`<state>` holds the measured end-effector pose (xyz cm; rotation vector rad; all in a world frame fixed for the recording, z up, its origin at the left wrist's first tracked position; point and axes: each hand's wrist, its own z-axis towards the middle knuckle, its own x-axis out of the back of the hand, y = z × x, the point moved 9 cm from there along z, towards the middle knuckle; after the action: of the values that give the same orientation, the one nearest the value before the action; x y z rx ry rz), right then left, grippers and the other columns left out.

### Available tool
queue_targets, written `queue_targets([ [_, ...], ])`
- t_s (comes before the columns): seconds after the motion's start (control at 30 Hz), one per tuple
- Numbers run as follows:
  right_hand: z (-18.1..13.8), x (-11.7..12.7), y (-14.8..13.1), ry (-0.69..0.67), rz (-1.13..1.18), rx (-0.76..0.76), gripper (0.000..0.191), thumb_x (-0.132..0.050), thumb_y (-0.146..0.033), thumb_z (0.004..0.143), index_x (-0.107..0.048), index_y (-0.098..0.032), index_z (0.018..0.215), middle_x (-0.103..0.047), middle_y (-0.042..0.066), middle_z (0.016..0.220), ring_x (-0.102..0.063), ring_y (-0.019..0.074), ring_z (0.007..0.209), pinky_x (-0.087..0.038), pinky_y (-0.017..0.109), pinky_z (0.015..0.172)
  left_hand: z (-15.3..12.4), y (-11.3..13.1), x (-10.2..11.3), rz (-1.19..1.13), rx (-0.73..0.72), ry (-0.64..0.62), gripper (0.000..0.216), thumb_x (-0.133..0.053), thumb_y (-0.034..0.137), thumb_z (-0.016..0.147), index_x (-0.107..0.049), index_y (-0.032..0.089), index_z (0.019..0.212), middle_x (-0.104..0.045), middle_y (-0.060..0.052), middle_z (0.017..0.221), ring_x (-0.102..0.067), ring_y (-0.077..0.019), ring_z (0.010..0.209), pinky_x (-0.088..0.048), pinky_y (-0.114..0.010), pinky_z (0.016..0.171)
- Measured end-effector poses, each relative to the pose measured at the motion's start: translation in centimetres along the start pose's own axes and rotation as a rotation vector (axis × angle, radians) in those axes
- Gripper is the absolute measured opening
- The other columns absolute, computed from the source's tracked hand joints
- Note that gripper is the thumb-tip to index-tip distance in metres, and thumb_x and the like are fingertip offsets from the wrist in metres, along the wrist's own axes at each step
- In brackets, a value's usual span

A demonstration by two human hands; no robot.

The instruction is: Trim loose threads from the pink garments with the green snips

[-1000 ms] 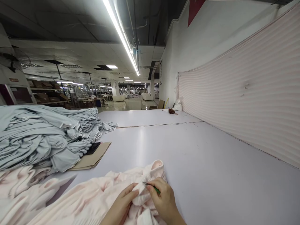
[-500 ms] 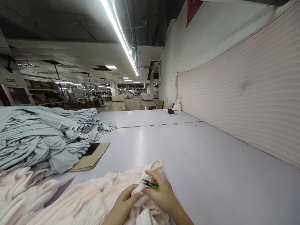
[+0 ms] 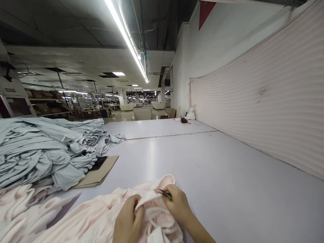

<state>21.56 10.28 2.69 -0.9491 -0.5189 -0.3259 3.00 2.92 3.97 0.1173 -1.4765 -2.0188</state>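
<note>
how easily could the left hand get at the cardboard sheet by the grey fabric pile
Probably easily, once it lets go: the left hand is gripping the pale pink knit garment, and only that soft fabric and the white table lie before the cardboard sheet.

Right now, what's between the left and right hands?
Head view: bunched pale pink ribbed knit lies between the left hand and the right hand holding green-handled snips.

Left hand (image 3: 128, 219): now curled upright, bunching the pink knit garment (image 3: 149, 206), no longer lying flatter beside it.
Green-handled thread snips (image 3: 165, 193): blades narrower than before, tips now turned toward the knit.
Ribbed cuff (image 3: 167, 182): now turned open, its inner side showing.
</note>
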Motion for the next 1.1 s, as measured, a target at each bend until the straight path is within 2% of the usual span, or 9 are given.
queue_targets([
  [0.1,-2.3,0.0,-0.6,0.1,-0.127,0.044,0.024,-0.051,-0.003,0.07,-0.063,-0.021,0.081,-0.066,0.003,0.078,-0.06,0.0204,0.067,-0.037,0.028,0.063,0.4,-1.8,-0.9,-0.251,0.278,-0.15,0.01,-0.066,0.032,0.066,-0.067,0.025,0.074,-0.066,0.0,0.068,-0.058,-0.026,0.075,-0.043,-0.031,0.071],
  [0.17,-3.5,-0.5,-1.2,0.046,-0.126,0.054,0.023,-0.054,-0.003,0.068,-0.062,-0.022,0.079,-0.065,0.002,0.077,-0.061,0.0206,0.066,-0.038,0.028,0.062,0.1,-1.9,-2.1,-0.53,0.417,-0.253,0.02,-0.072,0.033,0.061,-0.068,0.024,0.078,-0.07,0.001,0.076,-0.063,-0.0266,0.082,-0.048,-0.032,0.074],
  [0.27,-4.1,-0.8,-2.3,-0.101,0.102,0.004,0.025,-0.061,-0.008,0.071,-0.065,-0.024,0.09,-0.067,0.002,0.09,-0.065,0.0218,0.08,-0.045,0.027,0.068,-0.5,-1.6,-2.9,-0.734,0.507,-0.277,0.034,-0.081,0.027,0.053,-0.069,0.025,0.085,-0.074,0.002,0.085,-0.067,-0.0263,0.09,-0.052,-0.032,0.079],
  [0.33,-3.7,0.1,-3.5,-0.099,0.232,0.005,0.027,-0.062,-0.014,0.077,-0.067,-0.026,0.101,-0.067,0.004,0.099,-0.065,0.0226,0.091,-0.048,0.029,0.077,-0.8,-1.3,-3.2,-0.77,0.512,-0.286,0.034,-0.082,0.025,0.052,-0.069,0.025,0.083,-0.075,0.002,0.086,-0.067,-0.0266,0.093,-0.052,-0.033,0.082],
  [0.43,-2.7,1.1,-4.9,-0.036,0.271,0.029,0.03,-0.057,-0.016,0.085,-0.07,-0.027,0.11,-0.068,0.005,0.102,-0.064,0.0229,0.095,-0.049,0.032,0.082,-1.2,-1.1,-4.0,-0.809,0.502,-0.347,0.031,-0.082,0.023,0.054,-0.069,0.025,0.082,-0.075,0.001,0.087,-0.067,-0.0266,0.095,-0.052,-0.034,0.085],
  [0.6,-1.6,-0.1,-5.9,-0.078,0.272,0.036,0.028,-0.064,-0.011,0.081,-0.075,-0.024,0.104,-0.07,0.007,0.102,-0.066,0.0237,0.094,-0.05,0.031,0.081,-1.1,-1.6,-4.2,-0.778,0.394,-0.374,0.027,-0.084,0.033,0.06,-0.07,0.022,0.08,-0.074,0.0,0.082,-0.067,-0.0252,0.088,-0.048,-0.032,0.082],
  [0.73,-1.5,0.0,-6.0,-0.095,0.287,0.04,0.027,-0.066,-0.009,0.081,-0.077,-0.024,0.1,-0.071,0.005,0.1,-0.066,0.0226,0.094,-0.049,0.03,0.081,-0.9,-2.0,-4.1,-0.732,0.345,-0.398,0.028,-0.084,0.038,0.062,-0.072,0.021,0.081,-0.072,0.0,0.08,-0.064,-0.0229,0.085,-0.046,-0.031,0.082],
  [0.87,-1.5,0.6,-6.1,-0.104,0.296,0.065,0.026,-0.064,-0.01,0.083,-0.078,-0.026,0.098,-0.072,0.004,0.099,-0.067,0.0214,0.093,-0.049,0.03,0.081,-1.1,-1.8,-4.5,-0.707,0.323,-0.48,0.023,-0.083,0.035,0.066,-0.073,0.022,0.083,-0.072,0.0,0.082,-0.063,-0.0222,0.087,-0.045,-0.03,0.083],
  [1.1,-1.5,1.2,-6.8,-0.075,0.248,0.134,0.029,-0.064,-0.009,0.083,-0.077,-0.028,0.101,-0.074,0.002,0.099,-0.068,0.0197,0.091,-0.05,0.028,0.083,-0.8,-0.9,-4.5,-0.593,0.256,-0.516,0.02,-0.079,0.029,0.066,-0.076,0.022,0.085,-0.074,-0.001,0.086,-0.063,-0.0243,0.09,-0.047,-0.03,0.085],
])
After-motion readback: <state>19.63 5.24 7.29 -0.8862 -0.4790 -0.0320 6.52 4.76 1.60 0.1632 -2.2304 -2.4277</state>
